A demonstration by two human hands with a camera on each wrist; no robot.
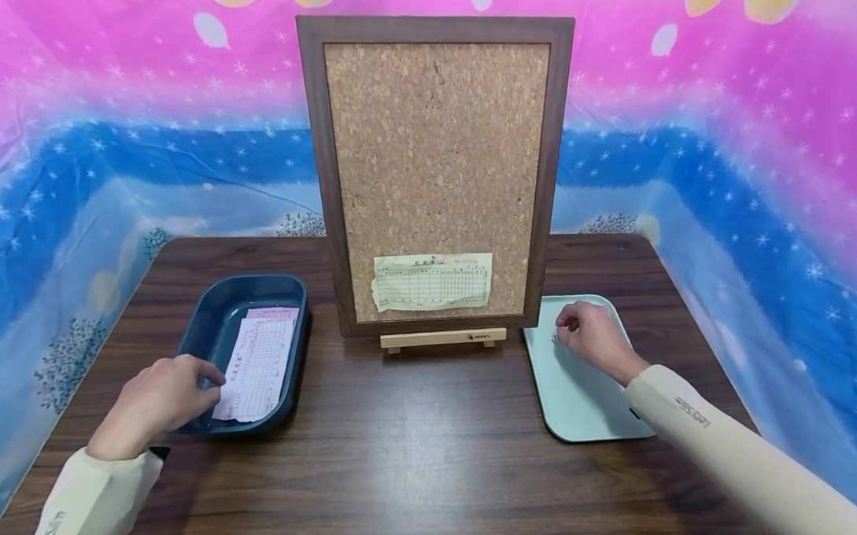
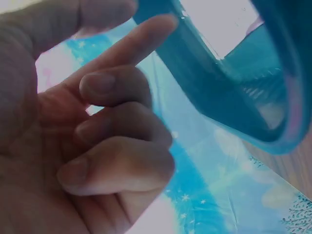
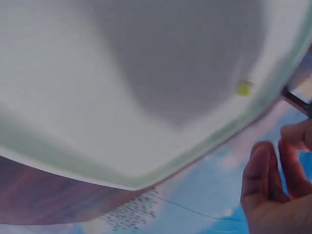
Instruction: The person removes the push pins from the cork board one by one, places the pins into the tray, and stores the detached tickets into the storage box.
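My left hand (image 1: 162, 396) is over the near left rim of a dark blue bin (image 1: 210, 307), its index finger (image 2: 141, 41) extended and the other fingers curled in. Printed paper slips (image 1: 258, 364), white over pink, lie in the bin close to the fingertips. Nothing shows between those fingers. Above a pale green tray (image 1: 579, 407) my right hand (image 1: 599, 340) has its thumb and fingers bent towards each other with a gap. A small yellow-topped pin (image 3: 243, 88) lies on the tray near the fingertips. Nothing visible is held there.
Between bin and tray, a framed cork board (image 1: 435, 157) leans on a small wooden easel (image 1: 443, 339). A pale printed slip (image 1: 431, 287) hangs low on it, under a pink pin (image 1: 441, 258). Patterned cloth (image 1: 780, 154) surrounds the brown table (image 1: 407, 471).
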